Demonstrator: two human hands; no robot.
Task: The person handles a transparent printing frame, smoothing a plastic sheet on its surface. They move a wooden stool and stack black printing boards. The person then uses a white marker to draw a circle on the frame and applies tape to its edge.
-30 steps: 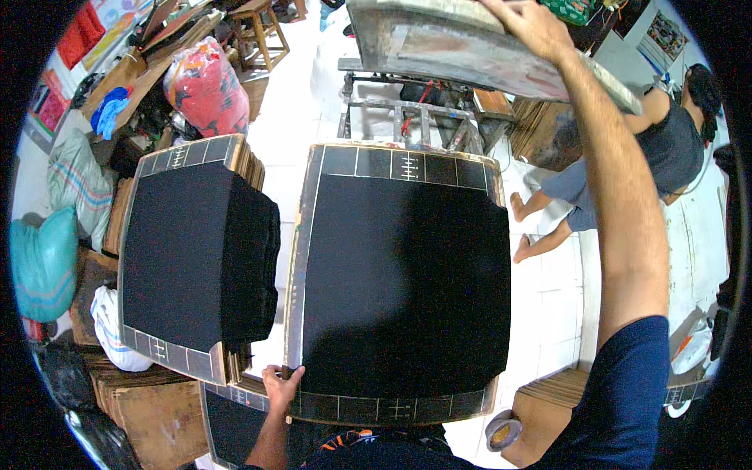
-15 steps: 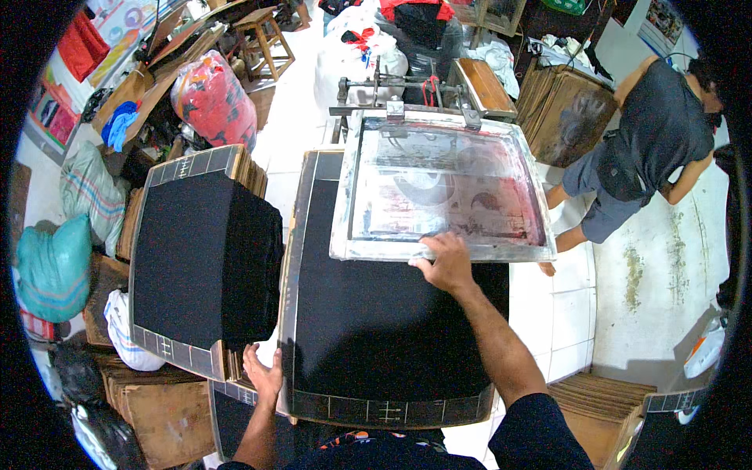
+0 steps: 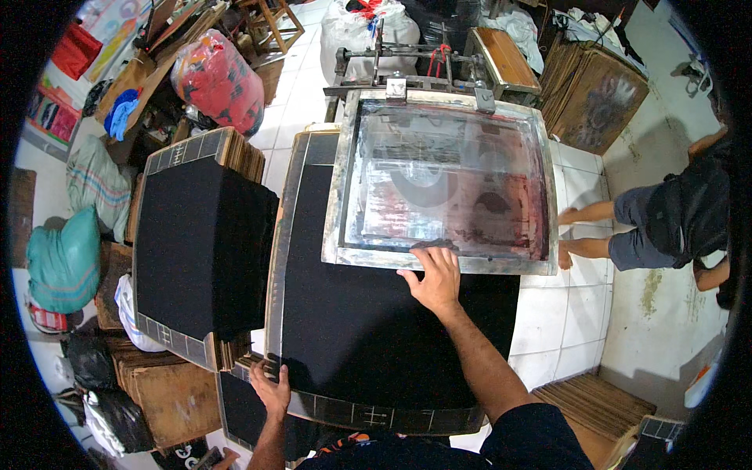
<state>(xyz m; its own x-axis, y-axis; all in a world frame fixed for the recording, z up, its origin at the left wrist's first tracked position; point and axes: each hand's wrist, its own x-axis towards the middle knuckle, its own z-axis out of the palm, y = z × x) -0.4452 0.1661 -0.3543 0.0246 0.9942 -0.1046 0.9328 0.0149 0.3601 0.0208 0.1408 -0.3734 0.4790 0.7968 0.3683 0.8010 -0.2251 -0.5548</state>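
White floor tiles (image 3: 560,321) spread under a crowded workroom, with a barefoot person in dark clothes (image 3: 666,215) at the right. Before me, a broad dark board with white-ruled borders (image 3: 356,413) bears a sheet of black cloth (image 3: 352,329). Over its far part extends a rectangular printing screen with a pale, paint-stained frame (image 3: 446,188), joined at its far edge to two metal clamps (image 3: 396,91). My right hand (image 3: 435,286) lies at the screen's near rim, fingers over it and thumb apart to the left; I cannot tell whether they grip. My left hand (image 3: 272,389), fingers spread, is at the board's near left corner, just beside a thick black stack of cloth (image 3: 176,251).
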